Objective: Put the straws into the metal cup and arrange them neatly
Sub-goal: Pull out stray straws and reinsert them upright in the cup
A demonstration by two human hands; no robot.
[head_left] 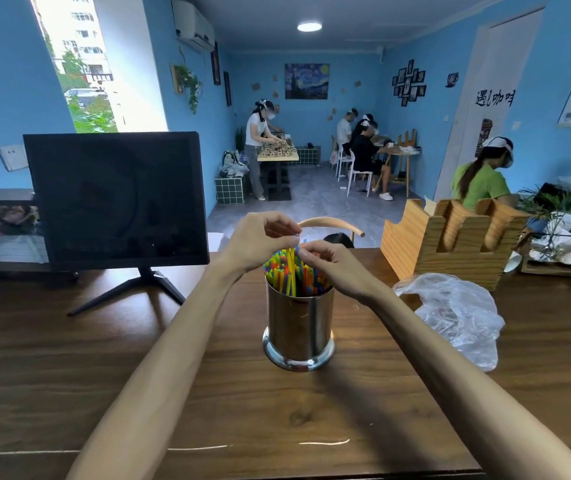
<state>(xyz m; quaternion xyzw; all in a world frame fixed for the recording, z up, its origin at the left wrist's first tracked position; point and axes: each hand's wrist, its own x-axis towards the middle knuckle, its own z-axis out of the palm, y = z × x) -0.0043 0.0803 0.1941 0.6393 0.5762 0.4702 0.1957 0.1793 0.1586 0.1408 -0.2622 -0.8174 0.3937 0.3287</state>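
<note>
Nearest the head camera, the wooden desk [110, 382] carries the metal cup [299, 327] upright at its middle, and the coloured straws [292, 270] stand in it with their long axes near vertical, tops pointing up and fanned slightly apart. Directly above the rim, the left hand [259, 240] pinches the top of a yellow straw while the right hand [332, 263], equally near, curls its fingers onto neighbouring tips. Any tidying move therefore likely runs straight down that axis.

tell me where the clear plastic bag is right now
In the head view the clear plastic bag lies crumpled on the wooden table, right of the metal cup and just in front of the wooden holder.
</note>
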